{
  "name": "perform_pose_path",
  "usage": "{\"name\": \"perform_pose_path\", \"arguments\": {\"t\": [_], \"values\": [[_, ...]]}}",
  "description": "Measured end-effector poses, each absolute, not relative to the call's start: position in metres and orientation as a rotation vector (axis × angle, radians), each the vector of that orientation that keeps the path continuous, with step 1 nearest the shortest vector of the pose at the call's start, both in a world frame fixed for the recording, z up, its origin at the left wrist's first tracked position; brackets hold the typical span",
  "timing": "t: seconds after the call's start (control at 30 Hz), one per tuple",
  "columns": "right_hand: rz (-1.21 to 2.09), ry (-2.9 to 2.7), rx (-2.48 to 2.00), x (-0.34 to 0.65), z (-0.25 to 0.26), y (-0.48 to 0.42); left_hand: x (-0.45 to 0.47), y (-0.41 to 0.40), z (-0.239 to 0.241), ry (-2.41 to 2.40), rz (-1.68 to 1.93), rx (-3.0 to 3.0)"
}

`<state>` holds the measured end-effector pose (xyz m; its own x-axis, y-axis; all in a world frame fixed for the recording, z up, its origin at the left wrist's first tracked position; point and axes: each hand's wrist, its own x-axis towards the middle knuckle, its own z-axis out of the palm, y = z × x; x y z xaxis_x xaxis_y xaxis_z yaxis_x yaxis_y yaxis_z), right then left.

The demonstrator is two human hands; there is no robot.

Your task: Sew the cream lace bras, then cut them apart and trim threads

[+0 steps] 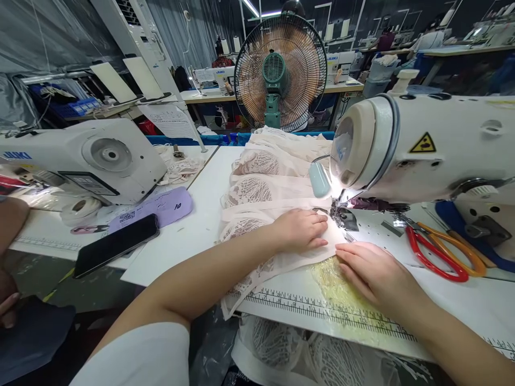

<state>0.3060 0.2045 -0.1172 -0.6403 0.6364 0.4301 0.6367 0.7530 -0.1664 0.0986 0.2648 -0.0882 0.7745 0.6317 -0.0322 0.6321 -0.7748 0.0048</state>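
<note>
Under the needle area of the white sewing machine [370, 145] lies the edge of a pale lace bra [247, 225], part of a row of joined pieces running back across the table. My left hand [301, 230] rests palm down on the cloth just left of the presser foot [341, 214], its fingers stretched and slightly apart. To the right, my right hand [370, 268] has fingertips at the front edge of the fabric, near the foot; thumb and forefinger seem closed on that edge. Yellowish tape [333, 281] covers the tabletop beneath that hand.
Red-handled scissors [434, 257] and an orange-handled pair [462, 249] lie right of the needle. A black phone [116, 244] and a purple card [161, 209] lie left. More lace bras [298, 348] hang below the table edge. A large fan [280, 75] stands behind. Another person's hand [8, 300] shows at far left.
</note>
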Motion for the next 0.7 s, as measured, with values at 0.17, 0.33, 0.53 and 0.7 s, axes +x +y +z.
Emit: {"name": "perform_pose_path", "arguments": {"t": [0.17, 0.33, 0.53, 0.7], "values": [[0.021, -2.480, -0.978, 0.3064, -0.1175, 0.2041, 0.0977, 0.2662, -0.0898, 1.029, -0.028, 2.966], [0.020, -2.468, -1.001, 0.3076, -0.1170, 0.2043, 0.0973, 0.2675, -0.0889, 0.997, 0.007, 2.960], [-0.016, -2.439, -1.001, 0.3088, -0.1186, 0.2059, 0.0950, 0.2703, -0.0865, 0.933, 0.004, 2.952], [0.020, -2.474, -1.017, 0.3077, -0.1161, 0.2043, 0.0945, 0.2720, -0.0854, 0.929, -0.001, 2.942]]}}
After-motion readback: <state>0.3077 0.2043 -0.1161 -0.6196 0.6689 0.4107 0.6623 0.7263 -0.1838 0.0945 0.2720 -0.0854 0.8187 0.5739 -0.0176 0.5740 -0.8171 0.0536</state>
